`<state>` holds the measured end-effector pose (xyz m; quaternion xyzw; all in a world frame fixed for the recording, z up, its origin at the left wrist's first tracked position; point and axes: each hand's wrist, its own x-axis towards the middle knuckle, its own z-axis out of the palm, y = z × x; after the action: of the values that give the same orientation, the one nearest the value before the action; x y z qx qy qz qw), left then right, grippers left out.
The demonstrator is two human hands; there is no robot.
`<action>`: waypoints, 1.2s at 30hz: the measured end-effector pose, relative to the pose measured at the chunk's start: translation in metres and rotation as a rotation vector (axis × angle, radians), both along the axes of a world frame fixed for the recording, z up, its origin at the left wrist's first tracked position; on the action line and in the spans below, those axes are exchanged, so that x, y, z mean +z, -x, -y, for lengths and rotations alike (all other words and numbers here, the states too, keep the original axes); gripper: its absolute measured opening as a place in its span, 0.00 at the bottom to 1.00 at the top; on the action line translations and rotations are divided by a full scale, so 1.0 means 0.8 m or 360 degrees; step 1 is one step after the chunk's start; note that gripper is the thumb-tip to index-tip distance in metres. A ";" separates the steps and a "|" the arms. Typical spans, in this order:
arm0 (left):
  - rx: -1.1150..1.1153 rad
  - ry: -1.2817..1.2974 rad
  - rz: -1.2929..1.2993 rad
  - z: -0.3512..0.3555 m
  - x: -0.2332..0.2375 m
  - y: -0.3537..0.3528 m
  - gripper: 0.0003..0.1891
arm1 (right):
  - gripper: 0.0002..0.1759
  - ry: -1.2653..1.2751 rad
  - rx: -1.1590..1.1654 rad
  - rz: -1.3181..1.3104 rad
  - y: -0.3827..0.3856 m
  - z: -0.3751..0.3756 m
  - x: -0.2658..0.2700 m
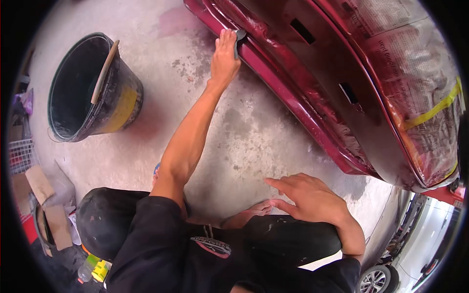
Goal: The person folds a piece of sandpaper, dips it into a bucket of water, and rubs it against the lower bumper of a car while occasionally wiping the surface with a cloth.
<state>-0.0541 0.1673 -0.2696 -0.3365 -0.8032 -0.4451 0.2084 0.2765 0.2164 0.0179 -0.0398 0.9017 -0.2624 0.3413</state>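
Note:
My left hand (226, 57) is stretched forward and closed on a thin dark grey sheet (238, 44), which it presses against the lower edge of a dark red car body panel (288, 93). The sheet sticks out past the fingertips on the right side. Nothing is in my right hand (310, 198), which hovers over my right knee with thumb and fingers apart. Beyond the red panel, printed newspaper (395, 58) under clear plastic is held by yellow tape (435, 110).
A black bucket (117, 110) with a yellow patch and a wooden-grip handle stands on the concrete floor (161, 122) at left. Cardboard pieces (58, 227), a wire rack (23, 155) and bottles lie at lower left. A white car (422, 244) is at lower right.

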 end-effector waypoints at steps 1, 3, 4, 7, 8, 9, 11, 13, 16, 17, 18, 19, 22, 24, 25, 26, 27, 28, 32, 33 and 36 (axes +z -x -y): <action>0.0060 -0.0020 -0.0001 -0.009 0.003 -0.010 0.50 | 0.29 0.0013 0.0024 0.0070 0.001 0.000 0.001; -0.0010 -0.0116 -0.0139 -0.024 0.003 -0.063 0.51 | 0.28 0.0063 0.0038 0.0052 0.005 -0.001 0.001; -0.0154 -0.0032 0.0006 -0.025 0.005 -0.112 0.51 | 0.28 0.0093 0.0030 -0.0032 0.011 -0.001 -0.002; -0.0164 0.0089 0.0020 -0.013 0.016 -0.095 0.48 | 0.27 0.0127 -0.0047 -0.0216 0.011 -0.008 -0.011; -0.0007 0.0112 -0.0066 -0.010 0.013 -0.038 0.48 | 0.27 0.0133 -0.0083 -0.0252 0.006 -0.009 -0.014; 0.0157 0.0145 -0.0138 -0.007 0.006 -0.016 0.47 | 0.27 0.0132 -0.0094 -0.0166 -0.004 -0.009 -0.012; 0.0140 0.0133 0.0004 -0.010 0.016 -0.010 0.47 | 0.27 0.0111 -0.0091 -0.0068 -0.009 -0.012 -0.006; 0.0119 0.0132 -0.0217 -0.017 -0.005 -0.039 0.47 | 0.27 0.0167 -0.0051 -0.0104 -0.008 -0.011 -0.004; -0.0190 0.0213 -0.0005 -0.018 0.003 -0.114 0.48 | 0.27 0.0153 -0.0072 -0.0221 0.000 -0.011 -0.003; -0.0177 0.0209 -0.0067 -0.013 0.001 -0.089 0.48 | 0.27 0.0132 -0.0084 -0.0244 0.000 -0.011 -0.003; -0.0160 0.0208 -0.0117 -0.010 -0.005 -0.062 0.48 | 0.27 0.0120 -0.0099 -0.0231 -0.005 -0.012 -0.003; -0.0033 0.0021 -0.0175 -0.011 0.000 -0.027 0.42 | 0.28 0.0115 -0.0109 -0.0209 -0.014 -0.013 -0.003; 0.0156 -0.0008 -0.0003 -0.018 0.013 0.004 0.41 | 0.28 0.0105 -0.0073 -0.0105 -0.021 -0.011 0.000; 0.0158 -0.0058 -0.0116 -0.033 0.002 -0.048 0.43 | 0.27 0.0127 -0.0054 -0.0140 -0.019 -0.013 0.004; 0.0047 -0.0039 -0.0043 -0.034 0.013 -0.075 0.44 | 0.26 0.0160 -0.0062 -0.0211 -0.017 -0.014 0.001; -0.0064 -0.0014 0.0043 -0.030 0.021 -0.110 0.45 | 0.25 0.0194 -0.0069 -0.0270 -0.014 -0.014 -0.002; -0.0173 0.0014 0.0143 -0.028 0.023 -0.130 0.46 | 0.25 0.0171 -0.0071 -0.0293 -0.013 -0.016 -0.002; -0.0146 0.0102 0.0021 -0.023 0.012 -0.100 0.48 | 0.25 0.0151 -0.0076 -0.0303 -0.013 -0.016 -0.001; 0.0130 0.0100 0.0049 -0.010 0.014 -0.002 0.48 | 0.27 0.0135 -0.0031 -0.0114 -0.025 -0.015 0.001; 0.0150 0.0099 0.0022 -0.014 0.005 -0.022 0.47 | 0.26 0.0172 -0.0017 -0.0141 -0.026 -0.013 0.000; -0.0055 0.0130 0.0119 -0.029 0.017 -0.113 0.45 | 0.25 0.0225 -0.0022 -0.0325 -0.015 -0.016 -0.009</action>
<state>0.0360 0.1903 -0.2563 -0.3416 -0.8220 -0.4279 0.1566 0.2881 0.2289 0.0111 -0.0840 0.9112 -0.3223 0.2423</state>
